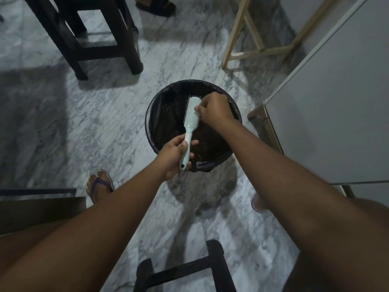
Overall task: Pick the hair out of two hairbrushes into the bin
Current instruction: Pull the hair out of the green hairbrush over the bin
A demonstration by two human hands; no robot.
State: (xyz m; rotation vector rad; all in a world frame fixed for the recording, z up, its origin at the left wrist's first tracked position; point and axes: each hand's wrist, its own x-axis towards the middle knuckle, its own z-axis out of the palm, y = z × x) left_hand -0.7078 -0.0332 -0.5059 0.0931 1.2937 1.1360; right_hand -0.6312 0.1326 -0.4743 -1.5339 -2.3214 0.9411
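Mid-task, by judgement. Gripping brush (192,115) by handle with left hand (173,158), bristles up, directly above open bin (148,123). Pinching among bristles near brush tip with right hand (215,108), fingers curled. Unable to make out any hair in pinch or bristles. No second brush in view. Judged outstanding: remainder of this brush, then the other.

Two bare forearms reach from the near edge toward the far middle. The left grip (173,154) curls around the handle of a hairbrush (192,114), thumb along it. The right grip (214,109), knuckles up, pinches bunched fingertips against the brush's bristles, farther out than the left.
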